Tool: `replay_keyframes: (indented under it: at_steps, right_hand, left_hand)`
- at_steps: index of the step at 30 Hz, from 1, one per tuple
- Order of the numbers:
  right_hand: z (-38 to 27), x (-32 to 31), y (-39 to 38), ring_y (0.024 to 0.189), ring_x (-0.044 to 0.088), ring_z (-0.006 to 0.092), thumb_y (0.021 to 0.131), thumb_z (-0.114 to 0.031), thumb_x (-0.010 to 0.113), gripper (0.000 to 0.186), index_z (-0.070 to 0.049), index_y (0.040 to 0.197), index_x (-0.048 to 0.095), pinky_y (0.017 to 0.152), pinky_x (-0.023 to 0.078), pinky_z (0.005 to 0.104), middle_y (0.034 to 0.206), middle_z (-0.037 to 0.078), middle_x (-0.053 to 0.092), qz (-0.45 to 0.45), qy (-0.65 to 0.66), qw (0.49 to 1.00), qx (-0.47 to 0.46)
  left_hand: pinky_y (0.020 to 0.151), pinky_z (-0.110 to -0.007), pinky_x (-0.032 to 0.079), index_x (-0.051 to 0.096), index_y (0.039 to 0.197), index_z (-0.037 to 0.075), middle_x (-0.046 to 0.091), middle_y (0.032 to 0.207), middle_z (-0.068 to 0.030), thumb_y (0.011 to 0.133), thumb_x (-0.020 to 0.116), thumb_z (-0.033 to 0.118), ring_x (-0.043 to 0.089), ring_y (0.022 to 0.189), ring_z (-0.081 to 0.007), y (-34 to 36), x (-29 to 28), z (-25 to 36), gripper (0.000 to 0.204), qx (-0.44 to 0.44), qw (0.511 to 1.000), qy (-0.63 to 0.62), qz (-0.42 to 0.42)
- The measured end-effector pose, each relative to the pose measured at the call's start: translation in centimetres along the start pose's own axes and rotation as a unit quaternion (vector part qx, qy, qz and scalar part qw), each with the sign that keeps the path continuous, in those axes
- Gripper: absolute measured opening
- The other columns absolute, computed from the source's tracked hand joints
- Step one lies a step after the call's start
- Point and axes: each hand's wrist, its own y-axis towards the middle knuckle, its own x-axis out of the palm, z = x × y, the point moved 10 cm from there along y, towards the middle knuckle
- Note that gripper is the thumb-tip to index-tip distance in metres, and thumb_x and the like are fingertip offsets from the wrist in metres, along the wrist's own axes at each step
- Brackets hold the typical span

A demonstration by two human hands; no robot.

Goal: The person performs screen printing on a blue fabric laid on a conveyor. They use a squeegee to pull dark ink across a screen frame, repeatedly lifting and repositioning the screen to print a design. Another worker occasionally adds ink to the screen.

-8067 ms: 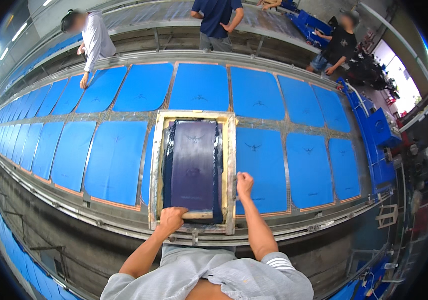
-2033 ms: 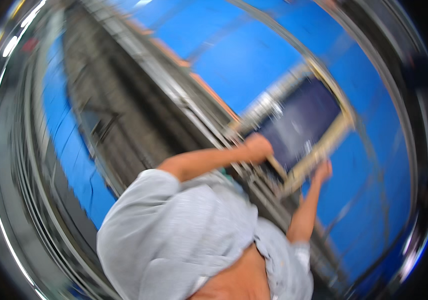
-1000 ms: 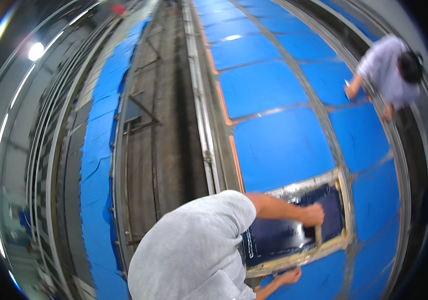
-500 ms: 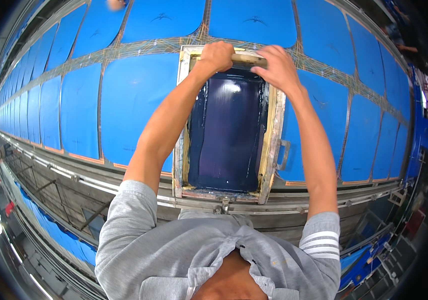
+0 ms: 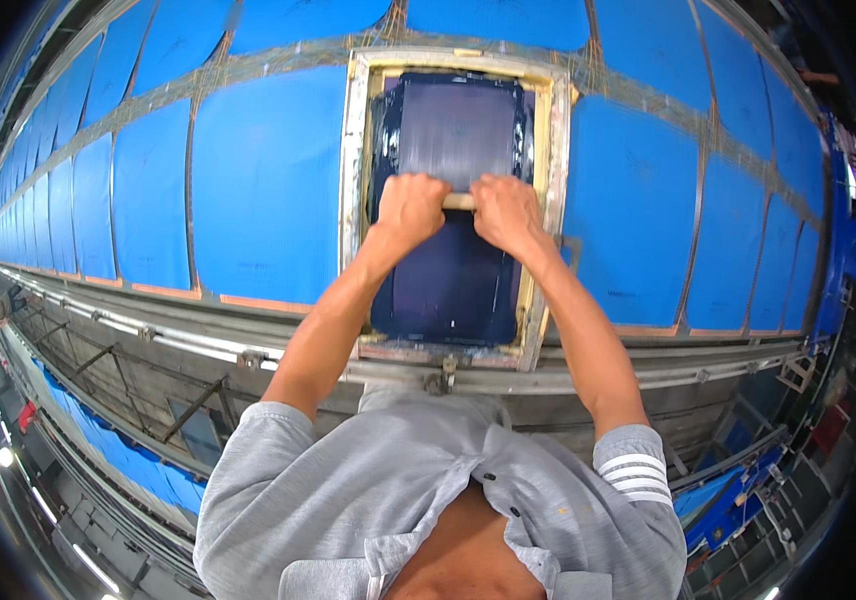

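A screen printing frame (image 5: 355,140) with pale wooden and metal borders sits on the long table over blue panels (image 5: 268,180). Dark navy ink (image 5: 448,280) coats its mesh, streaked lighter in the upper part. A squeegee (image 5: 458,201) with a pale wooden handle lies crosswise in the frame, its blade hidden. My left hand (image 5: 410,208) and my right hand (image 5: 506,210) are closed round the two ends of that handle, knuckles up, with a short stretch of wood showing between them.
Blue panels continue in two rows either side of the frame. A metal rail (image 5: 678,377) runs along the near edge. Blue machinery (image 5: 826,300) stands at the right, and another person's arm (image 5: 816,76) shows at the upper right rim. Behind me is another line of blue sheets (image 5: 118,435).
Since half a second ago, both my hands have pulled the squeegee from the far end of the screen to its middle. My right hand's spread fingers have closed on the handle.
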Motion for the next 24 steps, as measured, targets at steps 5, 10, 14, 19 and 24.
replay_keyframes:
  at_steps: [5,10,14,19,24]
  right_hand:
    - [-6.3,3.3,-11.8,0.087,0.065,0.0333,0.076,-0.003,0.058,0.010,-0.002,0.080,0.066,0.085,0.050,0.0471,0.084,0.015,0.064,-0.042,0.039,0.998,0.016]
    - [-9.2,4.8,-17.3,0.084,0.066,0.0325,0.073,-0.003,0.059,0.009,-0.004,0.078,0.067,0.083,0.052,0.0473,0.081,0.014,0.064,-0.026,0.032,0.999,0.021]
    - [-6.4,3.9,-12.2,0.076,0.068,0.0373,0.076,-0.006,0.059,0.011,-0.003,0.079,0.069,0.067,0.055,0.0477,0.082,0.016,0.068,-0.039,0.052,0.998,0.018]
    - [0.7,1.7,-0.5,0.079,0.069,0.0394,0.073,-0.011,0.061,0.017,-0.005,0.084,0.072,0.071,0.056,0.0500,0.084,0.018,0.070,-0.076,-0.017,0.995,0.056]
    - [6.9,-1.8,10.9,0.085,0.071,0.0385,0.075,-0.010,0.057,0.023,-0.011,0.089,0.076,0.076,0.057,0.0485,0.090,0.020,0.072,-0.092,-0.043,0.992,0.080]
  left_hand:
    - [0.064,-0.045,0.055,0.069,0.075,0.009,0.070,0.076,-0.0132,0.067,0.065,0.003,0.070,0.071,-0.0336,-12.9,3.5,4.1,0.011,-0.002,0.998,-0.060,-0.005]
    - [0.064,-0.046,0.054,0.072,0.079,0.011,0.070,0.077,-0.0152,0.068,0.065,0.004,0.069,0.072,-0.0341,-18.4,4.5,6.0,0.014,-0.003,0.998,-0.060,-0.022]
    - [0.063,-0.047,0.055,0.079,0.090,0.018,0.068,0.070,-0.0167,0.070,0.063,0.006,0.069,0.068,-0.0358,-13.2,3.0,4.0,0.028,-0.002,0.999,-0.003,-0.050]
    - [0.070,-0.046,0.056,0.077,0.085,0.014,0.071,0.081,-0.0165,0.072,0.067,0.011,0.071,0.079,-0.0338,-0.7,-0.3,0.0,0.016,-0.016,0.999,0.034,-0.031]
    - [0.077,-0.044,0.057,0.076,0.088,0.010,0.072,0.088,-0.0177,0.076,0.067,0.013,0.072,0.085,-0.0333,11.8,-3.8,-3.7,0.015,-0.015,0.997,0.074,-0.007]
